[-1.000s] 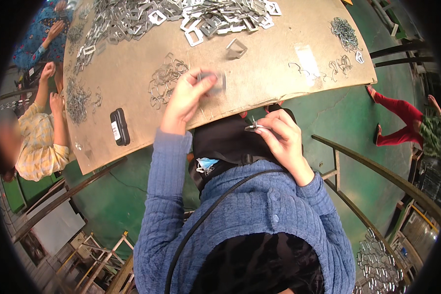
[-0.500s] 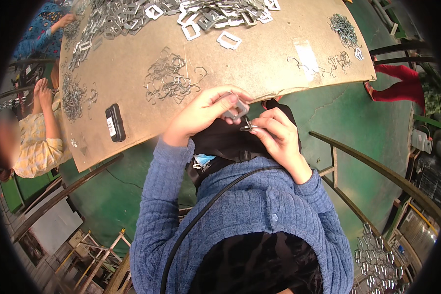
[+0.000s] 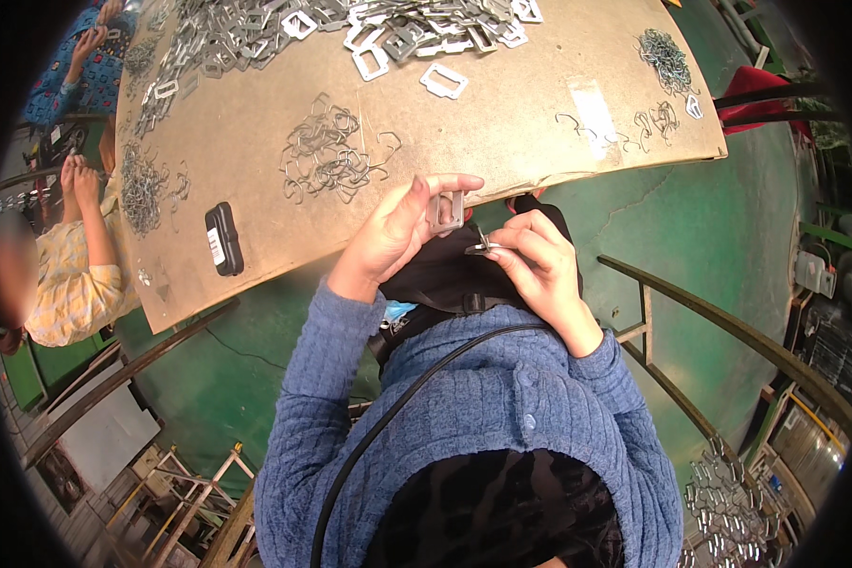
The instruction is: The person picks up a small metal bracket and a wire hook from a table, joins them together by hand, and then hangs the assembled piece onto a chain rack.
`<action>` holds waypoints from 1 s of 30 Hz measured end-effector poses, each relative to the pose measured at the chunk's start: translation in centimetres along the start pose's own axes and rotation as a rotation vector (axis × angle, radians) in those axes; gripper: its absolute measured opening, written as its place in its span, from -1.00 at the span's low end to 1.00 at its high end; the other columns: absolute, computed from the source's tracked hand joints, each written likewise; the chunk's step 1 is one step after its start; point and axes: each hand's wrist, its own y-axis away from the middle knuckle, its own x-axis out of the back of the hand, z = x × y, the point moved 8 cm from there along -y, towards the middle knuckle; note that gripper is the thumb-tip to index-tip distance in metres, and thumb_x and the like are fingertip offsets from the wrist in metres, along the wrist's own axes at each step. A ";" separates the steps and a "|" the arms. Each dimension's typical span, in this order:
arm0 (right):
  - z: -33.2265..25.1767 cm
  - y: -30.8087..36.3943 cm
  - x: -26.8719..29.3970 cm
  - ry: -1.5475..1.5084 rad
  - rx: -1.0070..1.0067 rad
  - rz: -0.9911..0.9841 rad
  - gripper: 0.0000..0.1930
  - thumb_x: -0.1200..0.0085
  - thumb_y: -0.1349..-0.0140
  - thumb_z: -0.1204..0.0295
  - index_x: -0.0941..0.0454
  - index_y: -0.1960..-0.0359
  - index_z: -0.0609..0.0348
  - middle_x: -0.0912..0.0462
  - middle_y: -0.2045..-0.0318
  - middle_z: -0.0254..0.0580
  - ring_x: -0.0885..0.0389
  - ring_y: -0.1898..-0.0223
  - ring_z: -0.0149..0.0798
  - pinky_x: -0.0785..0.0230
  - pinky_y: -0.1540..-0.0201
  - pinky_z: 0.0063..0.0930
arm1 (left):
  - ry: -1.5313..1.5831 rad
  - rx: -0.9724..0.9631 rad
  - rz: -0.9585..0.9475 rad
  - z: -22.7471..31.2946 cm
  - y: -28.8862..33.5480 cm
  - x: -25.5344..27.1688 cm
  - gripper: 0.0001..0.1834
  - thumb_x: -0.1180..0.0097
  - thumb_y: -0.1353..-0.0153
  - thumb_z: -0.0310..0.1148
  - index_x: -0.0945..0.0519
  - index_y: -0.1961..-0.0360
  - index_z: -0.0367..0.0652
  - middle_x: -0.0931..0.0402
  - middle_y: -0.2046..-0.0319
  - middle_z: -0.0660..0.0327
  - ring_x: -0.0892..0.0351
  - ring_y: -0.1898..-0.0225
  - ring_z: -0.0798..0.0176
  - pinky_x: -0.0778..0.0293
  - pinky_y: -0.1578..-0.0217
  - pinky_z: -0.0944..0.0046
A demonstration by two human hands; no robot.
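Note:
Above my lap, just off the table edge, my left hand (image 3: 393, 232) holds a flat grey metal frame plate (image 3: 458, 210) with an open middle. Its thumb and index finger point up and outward, with the plate against the other fingers. Close by on the right, my right hand (image 3: 538, 257) pinches a small dark and silvery metal piece (image 3: 479, 249), whose exact kind I cannot make out. A small gap separates the piece from the plate. On the table (image 3: 502, 118), bent wire hooks (image 3: 331, 161) lie in a loose tangle beyond my left hand.
Many metal frame plates (image 3: 417, 33) are heaped at the far side, with one loose plate (image 3: 443, 80) nearer. More wire pieces (image 3: 665, 62) lie far right. A black case (image 3: 223, 239) sits near the left edge. Co-workers sit at left; a metal rail (image 3: 719, 327) runs at right.
My left hand has opened its thumb away from the plate and tilted it upright, drawing it slightly left of the small piece. My right hand has barely moved. The red-clothed person at right has shifted.

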 end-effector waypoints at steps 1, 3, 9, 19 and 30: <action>0.0 0.0 0.0 -0.004 -0.003 -0.001 -0.85 -0.24 0.01 0.53 -0.62 0.35 0.15 -0.51 0.44 -0.23 -0.52 0.43 -0.27 -0.38 0.41 -0.47 | 0.050 0.028 0.030 -0.1 0.1 0.0 -0.52 0.18 -0.40 -0.20 -0.32 -0.17 -0.37 -0.47 0.09 0.14 -0.39 0.26 0.44 -0.38 0.18 0.40; -0.1 0.0 0.0 -0.011 -0.009 -0.002 -0.85 -0.24 0.01 0.53 -0.62 0.35 0.14 -0.51 0.44 -0.23 -0.53 0.43 -0.27 -0.39 0.40 -0.47 | -0.229 -0.038 0.030 -0.1 0.1 0.3 -0.58 0.13 -0.37 -0.33 -0.33 -0.15 -0.36 -0.46 0.11 0.17 -0.41 0.23 0.45 -0.39 0.17 0.42; 0.1 0.1 -0.2 0.009 0.000 -0.025 -0.85 -0.24 0.01 0.53 -0.62 0.35 0.14 -0.52 0.42 -0.23 -0.55 0.40 -0.25 -0.41 0.37 -0.45 | -0.296 -0.167 0.193 1.7 0.5 -1.1 -0.62 0.07 -0.24 -0.61 -0.33 -0.10 -0.31 -0.43 0.17 0.22 -0.44 0.21 0.45 -0.42 0.16 0.42; 0.1 0.1 0.1 0.040 0.024 0.001 -0.85 -0.24 0.01 0.52 -0.62 0.36 0.14 -0.52 0.42 -0.22 -0.55 0.40 -0.23 -0.40 0.38 -0.44 | -0.287 -0.168 0.165 2.9 1.1 -1.6 -0.58 0.00 -0.19 -0.67 -0.30 -0.09 -0.28 -0.47 0.23 0.21 -0.47 0.19 0.44 -0.46 0.14 0.41; 2.8 0.6 -1.0 -0.036 -0.140 -0.079 -0.81 -0.25 0.01 0.47 -0.61 0.31 0.17 -0.53 0.39 -0.24 -0.55 0.38 -0.28 -0.41 0.35 -0.46 | -0.752 -0.545 0.146 3.6 3.4 -3.4 -0.88 -0.24 0.00 -0.59 -0.57 0.39 -0.25 -0.58 0.40 0.13 -0.60 0.29 0.19 -0.49 0.26 0.29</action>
